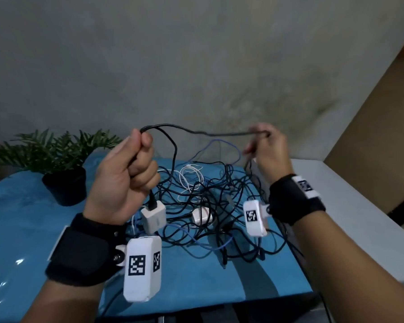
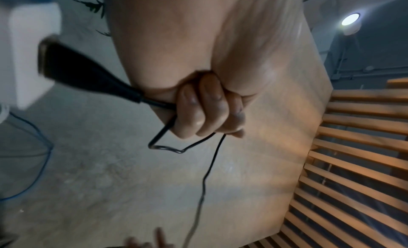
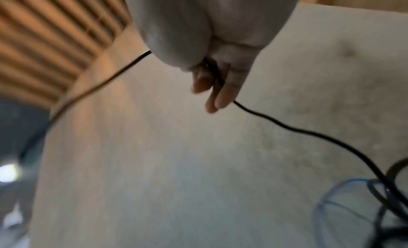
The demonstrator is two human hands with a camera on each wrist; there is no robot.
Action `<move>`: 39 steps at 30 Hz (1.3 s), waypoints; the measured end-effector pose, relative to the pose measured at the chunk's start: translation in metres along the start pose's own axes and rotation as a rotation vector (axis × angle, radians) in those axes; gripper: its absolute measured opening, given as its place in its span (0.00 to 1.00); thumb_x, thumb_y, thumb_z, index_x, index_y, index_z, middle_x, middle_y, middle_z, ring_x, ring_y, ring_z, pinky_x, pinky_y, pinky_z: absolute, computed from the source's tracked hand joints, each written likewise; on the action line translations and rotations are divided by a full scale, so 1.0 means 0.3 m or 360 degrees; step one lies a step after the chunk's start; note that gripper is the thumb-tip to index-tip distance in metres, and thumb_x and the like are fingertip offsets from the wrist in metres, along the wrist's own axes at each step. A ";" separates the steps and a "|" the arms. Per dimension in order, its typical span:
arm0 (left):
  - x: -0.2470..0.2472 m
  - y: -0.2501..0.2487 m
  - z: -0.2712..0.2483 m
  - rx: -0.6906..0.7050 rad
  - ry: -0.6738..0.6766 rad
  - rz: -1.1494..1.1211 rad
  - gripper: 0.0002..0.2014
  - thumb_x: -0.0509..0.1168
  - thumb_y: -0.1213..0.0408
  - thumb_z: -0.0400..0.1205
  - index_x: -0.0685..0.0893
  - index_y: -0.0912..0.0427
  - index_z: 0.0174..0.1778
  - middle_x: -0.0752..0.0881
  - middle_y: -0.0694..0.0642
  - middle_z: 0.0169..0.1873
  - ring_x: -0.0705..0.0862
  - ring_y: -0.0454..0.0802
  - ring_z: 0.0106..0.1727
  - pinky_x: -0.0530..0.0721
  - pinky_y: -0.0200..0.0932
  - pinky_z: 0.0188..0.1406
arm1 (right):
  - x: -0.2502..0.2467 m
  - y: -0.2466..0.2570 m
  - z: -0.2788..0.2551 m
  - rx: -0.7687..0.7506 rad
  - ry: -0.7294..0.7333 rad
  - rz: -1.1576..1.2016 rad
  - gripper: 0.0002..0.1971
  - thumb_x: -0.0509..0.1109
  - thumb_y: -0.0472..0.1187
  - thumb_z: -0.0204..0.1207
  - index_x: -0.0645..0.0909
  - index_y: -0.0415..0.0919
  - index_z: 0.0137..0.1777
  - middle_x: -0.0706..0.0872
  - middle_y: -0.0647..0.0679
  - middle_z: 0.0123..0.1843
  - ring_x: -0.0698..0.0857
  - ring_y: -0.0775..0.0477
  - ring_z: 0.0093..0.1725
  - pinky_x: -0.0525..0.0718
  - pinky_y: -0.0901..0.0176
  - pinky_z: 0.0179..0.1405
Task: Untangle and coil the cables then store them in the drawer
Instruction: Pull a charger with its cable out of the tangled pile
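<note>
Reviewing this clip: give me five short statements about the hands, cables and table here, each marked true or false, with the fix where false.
1. The left hand grips a black cable. True.
2. The right hand is empty. False: the same black cable runs through its fingers.
3. A white adapter hangs from the black cable below the left hand. True.
4. All cables are coiled. False: the pile lies tangled on the blue cover.
5. The plant stands right of the pile. False: it stands to its left.
</note>
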State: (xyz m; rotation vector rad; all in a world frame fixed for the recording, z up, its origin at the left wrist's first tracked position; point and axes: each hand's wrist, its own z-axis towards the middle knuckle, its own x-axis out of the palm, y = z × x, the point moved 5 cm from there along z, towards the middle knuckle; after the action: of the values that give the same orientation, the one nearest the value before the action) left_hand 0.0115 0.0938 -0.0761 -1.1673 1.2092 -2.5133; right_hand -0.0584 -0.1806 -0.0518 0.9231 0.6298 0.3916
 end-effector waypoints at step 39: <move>-0.004 0.207 0.031 -0.0189 -0.0251 0.0363 0.15 0.53 0.56 0.93 0.76 0.56 0.43 0.64 0.49 0.24 0.57 0.41 0.20 0.53 0.40 0.21 | -0.254 0.185 -0.078 -0.0362 -0.0232 0.0303 0.08 0.61 0.33 0.90 0.82 0.38 0.59 0.91 0.40 0.47 0.91 0.52 0.46 0.86 0.65 0.47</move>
State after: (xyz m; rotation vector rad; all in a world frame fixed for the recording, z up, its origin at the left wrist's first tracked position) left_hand 0.0057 0.0469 -0.1173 -1.1541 1.3790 -2.1692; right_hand -0.1340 -0.1786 0.0091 0.7874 0.3561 0.5490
